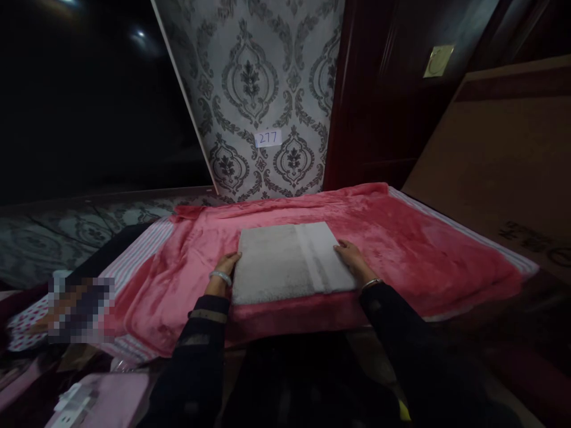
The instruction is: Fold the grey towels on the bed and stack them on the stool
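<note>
A grey folded towel [272,261] with a paler band near its right side lies flat on a pink plush blanket [414,249]. At the towel's left edge is my left hand [226,263], its fingers closed on the border and a bracelet round the wrist. My right hand [352,257] grips the opposite edge with thumb and fingers, and a thin bangle shows at that wrist. Parts of the fingertips are hidden by the towel's edges.
Patterned wallpaper [250,77] with a paper label "277" [268,138] rises behind the blanket. A large dark screen [98,101] stands at left, a cardboard box [504,137] at right. Near the lower left sits a white power strip [74,407] on something pink.
</note>
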Demonstrator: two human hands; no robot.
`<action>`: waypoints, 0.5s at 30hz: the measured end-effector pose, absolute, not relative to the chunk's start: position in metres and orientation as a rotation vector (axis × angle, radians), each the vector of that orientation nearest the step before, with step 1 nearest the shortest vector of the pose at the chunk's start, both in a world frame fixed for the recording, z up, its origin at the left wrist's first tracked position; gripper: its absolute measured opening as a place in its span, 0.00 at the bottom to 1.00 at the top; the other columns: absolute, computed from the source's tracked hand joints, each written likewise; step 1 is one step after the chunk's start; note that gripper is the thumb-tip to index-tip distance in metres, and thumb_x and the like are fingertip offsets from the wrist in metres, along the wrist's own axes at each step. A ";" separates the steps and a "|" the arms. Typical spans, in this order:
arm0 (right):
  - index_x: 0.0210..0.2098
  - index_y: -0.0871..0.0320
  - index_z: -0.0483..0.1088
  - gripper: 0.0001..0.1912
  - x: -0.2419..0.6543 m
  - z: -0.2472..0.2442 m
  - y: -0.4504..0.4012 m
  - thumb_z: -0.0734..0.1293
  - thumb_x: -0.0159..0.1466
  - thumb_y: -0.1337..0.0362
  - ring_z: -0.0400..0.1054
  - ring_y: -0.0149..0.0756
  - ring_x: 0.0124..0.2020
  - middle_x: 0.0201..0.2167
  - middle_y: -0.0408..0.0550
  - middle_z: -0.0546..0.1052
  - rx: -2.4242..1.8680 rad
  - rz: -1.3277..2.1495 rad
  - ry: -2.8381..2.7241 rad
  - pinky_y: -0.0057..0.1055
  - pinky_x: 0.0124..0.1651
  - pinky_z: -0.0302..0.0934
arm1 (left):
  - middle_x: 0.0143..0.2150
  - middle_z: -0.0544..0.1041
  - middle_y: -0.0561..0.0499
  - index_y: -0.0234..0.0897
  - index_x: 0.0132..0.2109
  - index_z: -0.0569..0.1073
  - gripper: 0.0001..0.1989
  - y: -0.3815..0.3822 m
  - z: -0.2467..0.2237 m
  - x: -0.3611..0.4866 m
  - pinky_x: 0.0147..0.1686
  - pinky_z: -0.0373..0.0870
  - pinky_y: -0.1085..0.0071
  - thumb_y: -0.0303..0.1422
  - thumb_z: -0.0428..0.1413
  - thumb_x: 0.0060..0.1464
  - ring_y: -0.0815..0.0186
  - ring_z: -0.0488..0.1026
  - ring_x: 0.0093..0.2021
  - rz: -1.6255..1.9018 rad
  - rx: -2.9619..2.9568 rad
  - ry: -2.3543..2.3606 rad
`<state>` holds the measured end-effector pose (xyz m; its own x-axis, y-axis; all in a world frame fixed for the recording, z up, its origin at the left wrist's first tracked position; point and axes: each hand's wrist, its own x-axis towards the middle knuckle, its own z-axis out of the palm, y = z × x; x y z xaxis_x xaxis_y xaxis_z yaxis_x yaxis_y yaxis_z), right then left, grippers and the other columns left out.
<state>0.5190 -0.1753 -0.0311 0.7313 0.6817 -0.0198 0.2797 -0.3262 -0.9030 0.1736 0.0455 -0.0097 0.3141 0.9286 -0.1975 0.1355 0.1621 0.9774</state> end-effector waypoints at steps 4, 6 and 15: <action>0.40 0.66 0.76 0.16 0.518 -0.024 -0.182 0.66 0.60 0.59 0.74 0.41 0.27 0.27 0.54 0.80 -1.802 0.702 -0.623 0.33 0.30 0.68 | 0.27 0.80 0.43 0.31 0.36 0.78 0.23 0.047 -0.003 0.177 0.33 0.76 0.59 0.45 0.68 0.37 0.53 0.79 0.31 0.661 1.218 1.127; 0.34 0.66 0.76 0.13 0.517 -0.019 -0.182 0.68 0.59 0.60 0.72 0.39 0.22 0.22 0.52 0.77 -1.764 0.762 -0.581 0.32 0.26 0.66 | 0.30 0.81 0.40 0.32 0.39 0.78 0.23 0.046 0.003 0.181 0.35 0.77 0.58 0.46 0.67 0.40 0.51 0.80 0.34 0.592 1.177 1.118; 0.40 0.64 0.75 0.14 0.510 0.007 -0.176 0.71 0.54 0.67 0.71 0.36 0.24 0.27 0.49 0.80 -1.676 0.786 -0.585 0.29 0.27 0.66 | 0.36 0.82 0.40 0.33 0.42 0.78 0.17 0.037 0.028 0.198 0.44 0.77 0.57 0.38 0.64 0.46 0.51 0.80 0.43 0.591 1.269 1.013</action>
<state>0.5099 -0.1762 0.0073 0.6532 0.7316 -0.1950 -0.0228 -0.2384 -0.9709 0.1976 0.0366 0.0276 0.4674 0.8356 -0.2886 0.1601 0.2410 0.9572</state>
